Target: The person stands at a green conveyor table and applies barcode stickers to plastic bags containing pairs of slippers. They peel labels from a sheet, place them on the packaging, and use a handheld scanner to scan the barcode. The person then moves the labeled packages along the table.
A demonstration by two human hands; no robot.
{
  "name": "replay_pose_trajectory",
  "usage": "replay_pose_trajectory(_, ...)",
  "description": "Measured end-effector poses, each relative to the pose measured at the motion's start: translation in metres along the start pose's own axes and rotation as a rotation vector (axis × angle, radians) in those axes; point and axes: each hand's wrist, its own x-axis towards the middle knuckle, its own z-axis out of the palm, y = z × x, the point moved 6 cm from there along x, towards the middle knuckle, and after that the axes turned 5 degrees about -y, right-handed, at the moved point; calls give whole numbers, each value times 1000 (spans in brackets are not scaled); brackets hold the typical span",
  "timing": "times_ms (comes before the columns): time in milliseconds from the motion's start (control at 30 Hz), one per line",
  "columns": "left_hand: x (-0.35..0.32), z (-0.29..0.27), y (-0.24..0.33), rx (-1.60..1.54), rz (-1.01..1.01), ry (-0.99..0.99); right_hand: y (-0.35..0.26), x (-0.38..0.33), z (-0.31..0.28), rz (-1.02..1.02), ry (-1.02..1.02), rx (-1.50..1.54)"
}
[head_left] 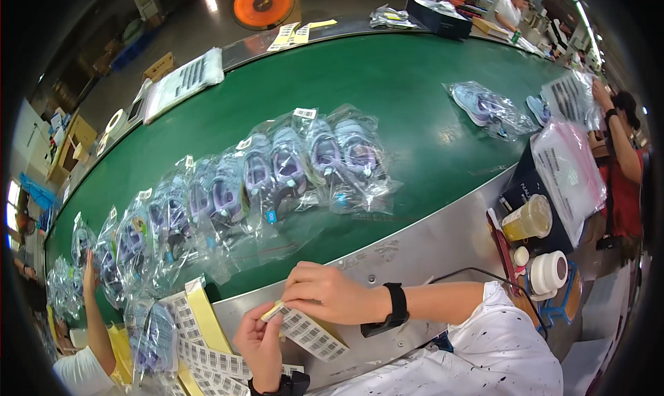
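At the lower middle, a strip of barcode labels (pixel 312 335) with a yellow backing edge is held between my hands. My left hand (pixel 259 342) pinches its upper left corner with thumb and fingers. Just above, my right hand (pixel 328 293) has its fingers bent together at the same end of the strip; whether a single label is between them is hidden. More label sheets (pixel 214 360) with yellow backing lie beside my left hand. Beyond my hands, a row of light blue and purple shoes in transparent bags (pixel 287 161) rests on the green belt (pixel 408 85).
A bagged shoe (pixel 153 337) lies near left, by a co-worker's arm (pixel 100 327). On the right are a drink cup (pixel 527 218), a white round container (pixel 548 273), and a stack of plastic bags (pixel 567 175). Another person (pixel 622 147) handles a bagged shoe there. A metal ledge (pixel 429 237) edges the belt.
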Motion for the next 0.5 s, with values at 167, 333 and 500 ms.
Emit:
replay_pose_trajectory(167,3,19,5,22,-54,-131,-17,-9,-16,-88,64,-188)
replay_pose_trajectory(333,7,32,-6,-4,-57,-136,-24,3,-87,-50,257,-46)
replay_pose_trajectory(500,3,16,-43,135,-148,-105,155,-4,-251,430,710,531)
